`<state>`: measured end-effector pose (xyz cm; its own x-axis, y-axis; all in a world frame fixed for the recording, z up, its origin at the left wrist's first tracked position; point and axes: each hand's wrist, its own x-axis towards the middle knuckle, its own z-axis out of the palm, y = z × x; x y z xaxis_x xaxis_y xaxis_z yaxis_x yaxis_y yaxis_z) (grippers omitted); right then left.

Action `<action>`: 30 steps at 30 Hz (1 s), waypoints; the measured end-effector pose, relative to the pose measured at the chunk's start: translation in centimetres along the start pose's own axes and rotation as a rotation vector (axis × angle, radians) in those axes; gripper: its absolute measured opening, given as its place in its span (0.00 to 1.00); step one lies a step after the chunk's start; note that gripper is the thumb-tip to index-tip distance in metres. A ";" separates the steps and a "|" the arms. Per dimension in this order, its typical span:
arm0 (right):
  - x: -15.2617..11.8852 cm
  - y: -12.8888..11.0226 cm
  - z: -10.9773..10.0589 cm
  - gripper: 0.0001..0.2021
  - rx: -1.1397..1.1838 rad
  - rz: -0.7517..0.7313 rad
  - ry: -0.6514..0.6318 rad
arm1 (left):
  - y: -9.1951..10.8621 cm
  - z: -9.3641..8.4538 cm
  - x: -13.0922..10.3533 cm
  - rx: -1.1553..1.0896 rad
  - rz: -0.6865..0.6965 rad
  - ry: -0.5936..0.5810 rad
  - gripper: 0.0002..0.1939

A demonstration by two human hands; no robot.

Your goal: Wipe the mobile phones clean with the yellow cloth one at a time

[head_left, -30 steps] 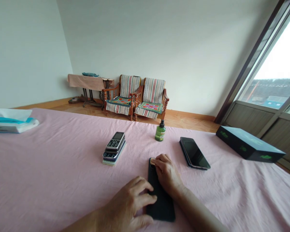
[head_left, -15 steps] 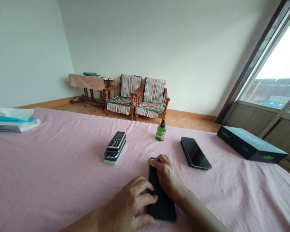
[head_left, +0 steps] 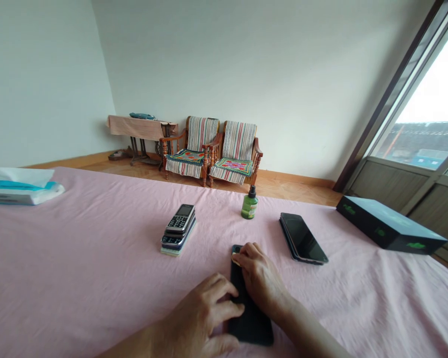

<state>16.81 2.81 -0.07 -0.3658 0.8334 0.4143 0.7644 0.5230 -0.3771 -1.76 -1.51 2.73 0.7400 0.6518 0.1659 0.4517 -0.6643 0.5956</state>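
Dark smartphone (head_left: 252,320) lies on pink cloth (head_left: 97,268); left hand (head_left: 206,309), fingers loosely spread over its left side, probably just steadies it, while right hand (head_left: 260,273) pinches a small pale pad (head_left: 236,262) near its camera end.

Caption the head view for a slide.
Left hand on a dark phone, right hand holding a pale pad near its far end, a bottle beyond on the pink cloth.

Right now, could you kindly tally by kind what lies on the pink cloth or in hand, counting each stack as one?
Phone stacks: 2
Dark phone: 1
Pale pad: 1
Green bottle: 1
Dark box: 1
Tissue pack: 1
Total: 7
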 end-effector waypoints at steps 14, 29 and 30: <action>-0.2 -1.0 0.3 0.12 -0.111 0.011 -0.023 | 0.0 0.0 0.3 0.039 0.002 -0.030 0.20; -0.6 0.3 0.9 0.12 -0.033 0.087 0.168 | -0.2 0.0 -0.1 0.051 0.028 -0.015 0.24; -0.5 0.4 0.8 0.13 -0.041 0.096 0.165 | -0.3 0.0 -0.1 0.050 0.027 -0.012 0.25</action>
<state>16.89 2.73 -1.11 -0.2011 0.8366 0.5095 0.8137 0.4322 -0.3886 -1.94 -1.41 2.52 0.7582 0.6290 0.1720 0.4551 -0.6993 0.5512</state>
